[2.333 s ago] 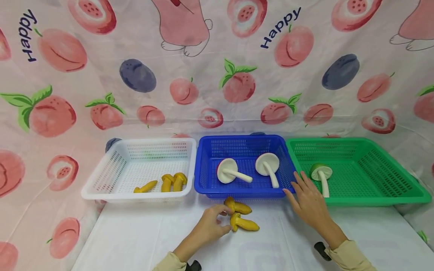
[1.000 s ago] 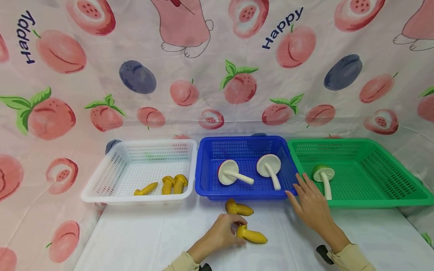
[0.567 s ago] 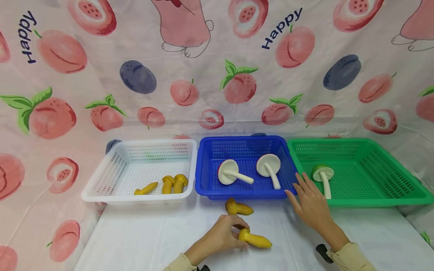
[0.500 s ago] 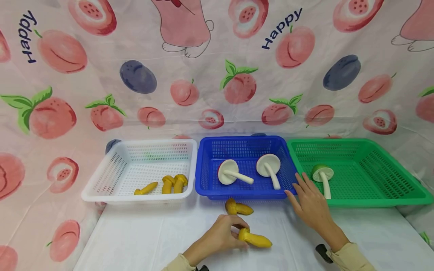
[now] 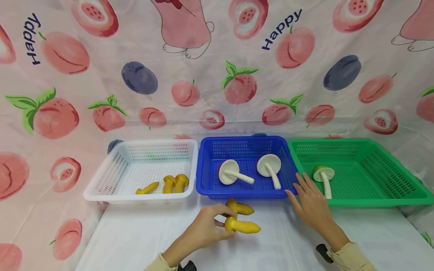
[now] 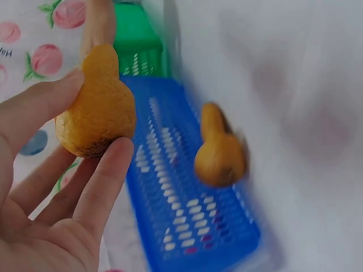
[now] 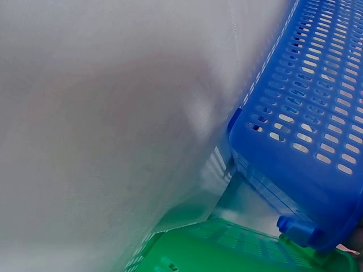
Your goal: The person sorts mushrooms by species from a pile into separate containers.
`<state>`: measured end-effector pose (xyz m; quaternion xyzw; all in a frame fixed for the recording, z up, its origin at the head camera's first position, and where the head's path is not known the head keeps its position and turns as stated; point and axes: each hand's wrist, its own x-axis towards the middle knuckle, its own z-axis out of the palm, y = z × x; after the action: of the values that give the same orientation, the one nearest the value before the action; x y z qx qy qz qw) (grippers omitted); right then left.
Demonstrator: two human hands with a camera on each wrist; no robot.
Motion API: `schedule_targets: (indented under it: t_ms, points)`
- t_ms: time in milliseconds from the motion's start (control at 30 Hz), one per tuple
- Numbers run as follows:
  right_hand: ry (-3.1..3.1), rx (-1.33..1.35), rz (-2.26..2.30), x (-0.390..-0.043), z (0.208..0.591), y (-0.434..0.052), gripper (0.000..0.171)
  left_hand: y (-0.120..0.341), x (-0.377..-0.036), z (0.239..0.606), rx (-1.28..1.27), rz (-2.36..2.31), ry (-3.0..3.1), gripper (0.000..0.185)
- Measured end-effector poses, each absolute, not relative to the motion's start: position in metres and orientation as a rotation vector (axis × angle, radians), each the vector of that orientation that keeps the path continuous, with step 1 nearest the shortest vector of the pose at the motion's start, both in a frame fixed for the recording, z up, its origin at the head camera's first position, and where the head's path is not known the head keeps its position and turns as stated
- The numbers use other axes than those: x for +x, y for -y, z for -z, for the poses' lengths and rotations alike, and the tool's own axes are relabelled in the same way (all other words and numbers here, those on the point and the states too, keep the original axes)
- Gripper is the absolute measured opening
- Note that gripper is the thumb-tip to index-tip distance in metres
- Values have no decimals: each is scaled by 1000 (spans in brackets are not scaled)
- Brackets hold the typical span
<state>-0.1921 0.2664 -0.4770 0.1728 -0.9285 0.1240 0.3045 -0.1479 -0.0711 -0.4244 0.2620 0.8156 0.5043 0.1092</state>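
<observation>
My left hand (image 5: pixel 207 227) pinches a yellow model mushroom (image 5: pixel 244 226) by its cap between thumb and fingers, its stem pointing right. In the left wrist view that mushroom (image 6: pixel 101 107) is up close, raised above the tablecloth. A second yellow mushroom (image 5: pixel 243 208) lies just beyond it, in front of the blue basket (image 5: pixel 244 195). My right hand (image 5: pixel 312 205) rests with extended fingers on the blue basket's front right corner, beside the green basket (image 5: pixel 376 202). The right wrist view shows mostly the two baskets' outer sides.
At left a white basket (image 5: pixel 135 197) holds three yellow mushrooms (image 5: pixel 168 185). Two white-stemmed, red-edged mushrooms (image 5: pixel 228 172) lie in the blue basket, and one green-capped mushroom (image 5: pixel 323 175) in the green one. A fruit-print cloth (image 5: pixel 210 75) hangs behind the row.
My left hand has come to grip the nearer yellow mushroom, after shifting it right and toward me. In the last half second both moved left and away from me. The right hand stays put.
</observation>
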Motion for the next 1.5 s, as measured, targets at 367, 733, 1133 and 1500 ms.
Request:
schedule_targets:
  t_ms: [367, 733, 1133, 1500]
  points:
    - [2456, 459, -322, -191, 477, -268, 40, 102, -155, 402, 751, -1476, -2553, 37]
    - [2464, 450, -321, -190, 476, -269, 40, 126, -160, 383, 626, -1531, -2682, 38]
    - [2457, 463, -318, -191, 475, -267, 42, 155, -173, 370, 543, -1620, -2781, 41]
    - [2443, 469, -307, -192, 476, -267, 40, 181, -188, 366, 397, -1575, -2913, 43]
